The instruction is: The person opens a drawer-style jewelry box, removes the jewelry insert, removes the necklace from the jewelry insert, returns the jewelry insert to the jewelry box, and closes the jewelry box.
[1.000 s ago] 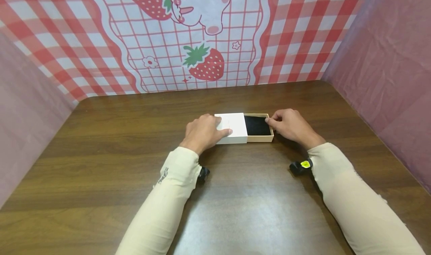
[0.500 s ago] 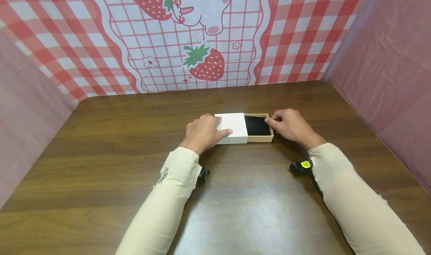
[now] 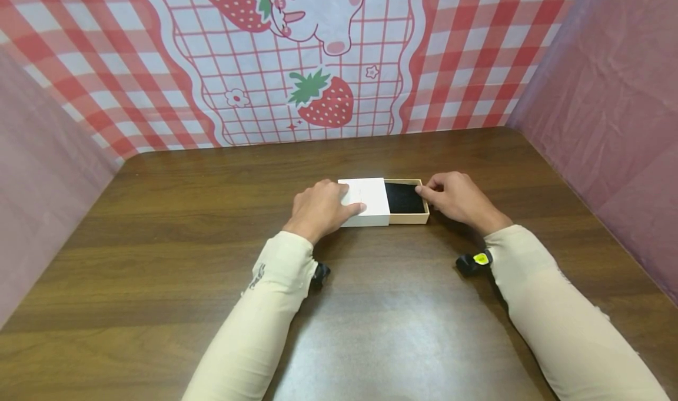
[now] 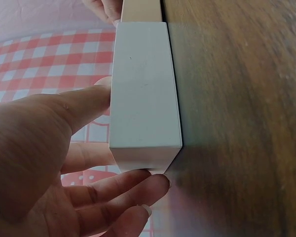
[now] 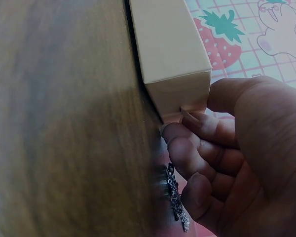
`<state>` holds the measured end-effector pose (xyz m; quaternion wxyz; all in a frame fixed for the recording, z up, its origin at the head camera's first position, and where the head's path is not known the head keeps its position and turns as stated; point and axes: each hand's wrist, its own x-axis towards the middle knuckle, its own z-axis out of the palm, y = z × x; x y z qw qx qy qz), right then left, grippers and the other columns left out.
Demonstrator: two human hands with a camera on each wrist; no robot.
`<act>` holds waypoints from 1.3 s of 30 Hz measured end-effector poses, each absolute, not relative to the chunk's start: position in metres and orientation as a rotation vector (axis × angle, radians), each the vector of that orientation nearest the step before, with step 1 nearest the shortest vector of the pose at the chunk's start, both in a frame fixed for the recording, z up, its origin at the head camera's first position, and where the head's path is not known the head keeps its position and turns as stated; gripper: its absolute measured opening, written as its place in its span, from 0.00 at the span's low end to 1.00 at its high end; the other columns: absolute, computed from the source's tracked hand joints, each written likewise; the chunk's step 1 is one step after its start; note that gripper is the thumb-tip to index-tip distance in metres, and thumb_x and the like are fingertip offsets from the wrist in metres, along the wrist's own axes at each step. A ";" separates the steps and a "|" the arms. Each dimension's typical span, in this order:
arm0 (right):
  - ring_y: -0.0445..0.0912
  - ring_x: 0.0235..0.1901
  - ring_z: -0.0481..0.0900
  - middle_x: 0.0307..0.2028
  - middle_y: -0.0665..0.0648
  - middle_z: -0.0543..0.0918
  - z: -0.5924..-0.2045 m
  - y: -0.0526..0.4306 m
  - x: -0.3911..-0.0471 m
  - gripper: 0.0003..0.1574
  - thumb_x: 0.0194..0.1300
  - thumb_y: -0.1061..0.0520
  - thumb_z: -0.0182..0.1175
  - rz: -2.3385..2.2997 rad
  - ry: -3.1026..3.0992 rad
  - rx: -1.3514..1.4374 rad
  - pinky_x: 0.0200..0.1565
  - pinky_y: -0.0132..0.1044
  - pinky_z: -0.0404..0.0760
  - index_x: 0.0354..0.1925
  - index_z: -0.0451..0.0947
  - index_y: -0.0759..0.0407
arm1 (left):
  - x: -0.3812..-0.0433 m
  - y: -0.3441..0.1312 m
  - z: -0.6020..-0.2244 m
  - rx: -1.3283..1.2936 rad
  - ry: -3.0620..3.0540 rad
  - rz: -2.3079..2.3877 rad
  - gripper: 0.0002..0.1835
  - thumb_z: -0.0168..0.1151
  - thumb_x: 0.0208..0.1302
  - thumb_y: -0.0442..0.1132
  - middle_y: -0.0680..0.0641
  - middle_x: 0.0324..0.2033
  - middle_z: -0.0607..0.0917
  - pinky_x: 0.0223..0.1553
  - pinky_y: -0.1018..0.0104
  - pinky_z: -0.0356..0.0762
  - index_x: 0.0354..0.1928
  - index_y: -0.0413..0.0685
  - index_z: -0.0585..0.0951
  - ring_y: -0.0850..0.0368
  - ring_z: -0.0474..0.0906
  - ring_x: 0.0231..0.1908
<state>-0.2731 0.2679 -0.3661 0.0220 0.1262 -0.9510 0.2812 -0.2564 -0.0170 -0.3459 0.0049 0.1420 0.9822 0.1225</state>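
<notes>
A white sliding box sleeve point(image 3: 375, 199) lies on the table, with a tan inner tray point(image 3: 409, 218) sticking out of its right end. Black cloth-like material point(image 3: 404, 198) fills the exposed part of the tray. My left hand point(image 3: 320, 208) grips the sleeve at its left end, thumb on the top face and, in the left wrist view, fingers curled around the end. With the right hand point(image 3: 458, 196) I pinch the tray's right end wall, thumb over its rim. In the right wrist view the index fingertip point(image 5: 200, 123) presses at the wall's lower edge.
The box sits toward the back of a brown wooden table point(image 3: 212, 212). Behind rises a red-and-white checked cloth point(image 3: 466, 53) with strawberries. Pink cloth walls point(image 3: 609, 112) stand at both sides. A black wrist device point(image 3: 471, 264) hangs at the right cuff.
The tray has slid very slightly left into the sleeve, and my right thumb has shifted left with it. The left hand and sleeve stay where they were.
</notes>
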 end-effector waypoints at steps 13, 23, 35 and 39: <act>0.51 0.33 0.74 0.29 0.55 0.80 -0.366 0.268 -0.274 0.22 0.74 0.44 0.58 0.853 -2.931 0.420 0.35 0.43 0.71 0.37 0.84 0.61 | -0.256 -0.017 -0.345 0.440 3.075 0.387 0.35 0.59 0.64 0.69 0.48 0.57 0.82 0.44 0.47 0.77 0.66 0.58 0.78 0.48 0.80 0.51; 0.51 0.33 0.74 0.30 0.56 0.80 -0.365 0.267 -0.273 0.23 0.74 0.44 0.58 0.873 -2.942 0.417 0.35 0.43 0.71 0.39 0.85 0.62 | -0.256 -0.017 -0.345 0.439 3.078 0.394 0.35 0.59 0.64 0.69 0.49 0.56 0.82 0.44 0.47 0.77 0.66 0.58 0.78 0.49 0.79 0.51; 0.50 0.33 0.74 0.30 0.56 0.80 -0.366 0.267 -0.273 0.22 0.74 0.45 0.58 0.902 -2.942 0.428 0.34 0.42 0.72 0.39 0.85 0.62 | -0.256 -0.017 -0.346 0.439 3.084 0.383 0.35 0.59 0.64 0.69 0.49 0.59 0.81 0.44 0.47 0.77 0.67 0.59 0.77 0.48 0.79 0.53; 0.50 0.33 0.74 0.31 0.56 0.80 -0.366 0.266 -0.273 0.22 0.74 0.44 0.58 0.920 -2.958 0.415 0.34 0.42 0.72 0.40 0.85 0.62 | -0.256 -0.017 -0.347 0.448 3.090 0.383 0.35 0.59 0.64 0.69 0.49 0.59 0.81 0.43 0.47 0.77 0.67 0.59 0.78 0.49 0.80 0.53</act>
